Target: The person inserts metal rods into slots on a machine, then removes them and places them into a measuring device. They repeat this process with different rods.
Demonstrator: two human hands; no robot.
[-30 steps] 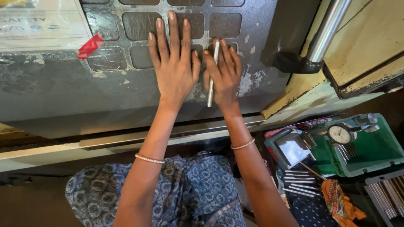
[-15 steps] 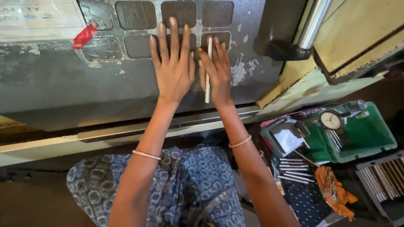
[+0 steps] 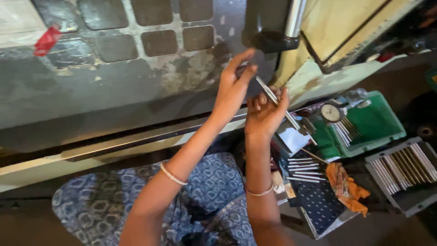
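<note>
While both hands are raised off the work surface, 1 thin metal rod is held between them, above the near edge of the grey surface plate.

Rod: slim, bright, straight. Long axis runs on a diagonal, upper end toward the left hand, lower end down and to the right, past the right hand and over the clutter beyond.

Left hand: partly open, thumb and forefinger pinched at the rod's upper end, remaining fingers loosely extended. Nearer the upper tip.

Right hand: fingers curled about the rod's middle, palm turned up toward the camera. Nearer the rod's centre and lower half. The 2 hands are just beside each other, nearly touching.

Surroundings, outward: 1 bangle on each wrist; blue patterned cloth over the lap below; plate with a grid of dark square recesses at its far side and 1 red tag; green tray with a dial gauge to the right; more loose rods beside it; orange rag; grey case of rods at far right.
</note>
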